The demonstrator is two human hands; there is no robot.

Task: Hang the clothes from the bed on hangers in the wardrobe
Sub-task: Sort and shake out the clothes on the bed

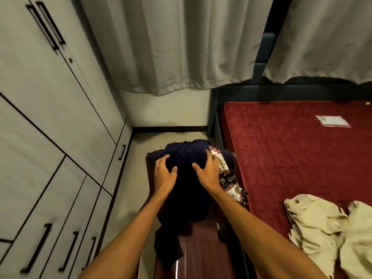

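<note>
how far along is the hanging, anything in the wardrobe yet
Nothing looks hung: the wardrobe doors are shut, no hanger shows. In hand: left hand and right hand rest on a navy garment beside the bed. Left: that, the patterned cloth by it, the cream garment on the bed.

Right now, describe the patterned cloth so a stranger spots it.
Find the red quilted mattress on the right. Beside its left edge sits a heaped dark navy garment. The patterned cloth shows between the two, the only white, black and red print.
</note>
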